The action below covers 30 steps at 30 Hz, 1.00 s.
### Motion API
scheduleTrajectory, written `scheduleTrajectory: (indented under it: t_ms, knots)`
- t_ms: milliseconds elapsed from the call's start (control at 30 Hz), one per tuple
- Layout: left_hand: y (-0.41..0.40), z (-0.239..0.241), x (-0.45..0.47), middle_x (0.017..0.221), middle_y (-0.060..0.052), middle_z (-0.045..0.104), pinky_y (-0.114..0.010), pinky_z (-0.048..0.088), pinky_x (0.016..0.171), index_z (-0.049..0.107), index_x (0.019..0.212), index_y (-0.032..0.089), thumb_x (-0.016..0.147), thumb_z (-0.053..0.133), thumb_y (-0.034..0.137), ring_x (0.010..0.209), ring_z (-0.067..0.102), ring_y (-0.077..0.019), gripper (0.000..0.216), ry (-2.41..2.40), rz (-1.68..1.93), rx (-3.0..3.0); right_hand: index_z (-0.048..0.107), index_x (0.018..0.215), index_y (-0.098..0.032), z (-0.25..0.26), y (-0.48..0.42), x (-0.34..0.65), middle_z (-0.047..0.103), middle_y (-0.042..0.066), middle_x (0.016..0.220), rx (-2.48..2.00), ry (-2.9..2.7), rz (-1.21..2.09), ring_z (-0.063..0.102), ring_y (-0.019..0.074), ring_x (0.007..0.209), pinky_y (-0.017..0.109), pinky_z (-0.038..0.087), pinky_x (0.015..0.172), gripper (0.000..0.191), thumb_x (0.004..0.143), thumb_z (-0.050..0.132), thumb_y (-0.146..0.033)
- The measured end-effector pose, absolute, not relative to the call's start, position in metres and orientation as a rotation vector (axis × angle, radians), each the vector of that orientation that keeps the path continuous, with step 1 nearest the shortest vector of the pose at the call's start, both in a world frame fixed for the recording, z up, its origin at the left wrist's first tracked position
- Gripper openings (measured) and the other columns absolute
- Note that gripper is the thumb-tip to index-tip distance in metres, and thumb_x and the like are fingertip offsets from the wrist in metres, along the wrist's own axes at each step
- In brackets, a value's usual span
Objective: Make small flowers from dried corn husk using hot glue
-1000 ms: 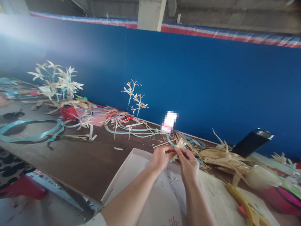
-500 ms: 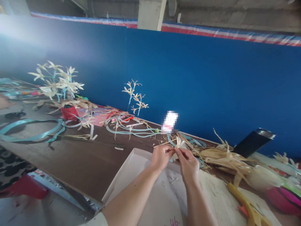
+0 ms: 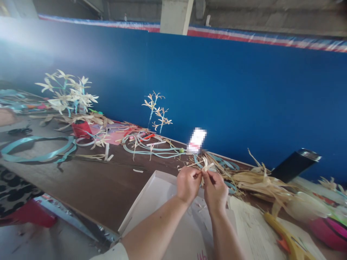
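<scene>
A small cream flower [image 3: 206,164] of husk-like strips stands up between my fingertips, above the far side of a shallow white box lid [image 3: 151,206]. My left hand [image 3: 189,185] is closed, its thumb and fingers pinching at the flower's base. Against it, my right hand [image 3: 217,188] pinches the same base from the right. The fingertips of both hands meet there, and the flower's lower end is hidden by them. Dried husk strips [image 3: 246,179] lie on the table just beyond and to the right of my right hand.
A yellow glue gun [image 3: 282,233] lies on paper at the right, near a pink pouch [image 3: 329,231] and a leaning black flask [image 3: 295,164]. Blue ribbon loops [image 3: 38,153], finished flower stems [image 3: 155,108] and a red roll [image 3: 81,129] are leftward. Another person's hand [image 3: 7,116] shows at the left edge.
My left hand has turned at the wrist, its knuckles rolling over while it pinches the flower's base. The petals look narrower and more upright. The view has shifted slightly.
</scene>
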<state>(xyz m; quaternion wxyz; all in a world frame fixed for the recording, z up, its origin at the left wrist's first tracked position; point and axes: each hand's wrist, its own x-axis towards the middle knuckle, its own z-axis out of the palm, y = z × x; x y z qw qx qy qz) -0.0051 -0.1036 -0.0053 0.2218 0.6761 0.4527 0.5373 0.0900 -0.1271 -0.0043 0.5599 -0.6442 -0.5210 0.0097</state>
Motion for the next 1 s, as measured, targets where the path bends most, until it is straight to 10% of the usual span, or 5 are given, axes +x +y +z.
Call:
scheduleTrajectory:
  t_ms: [1000]
  knots:
    - [-0.104,-0.001,-0.004,0.065,0.002,0.064,-0.019,0.037,0.058,0.073,0.077,0.024,0.08,0.052,0.027,0.062,0.055,-0.0107,0.021,1.073,1.408,1.622,0.07,0.082,-0.018,-0.006,-0.127,0.094,0.064,0.005,0.076,-1.482,-1.171,0.145,0.055,0.0167,0.064,0.027,0.041,0.063,0.036,0.076,0.057,-0.05]
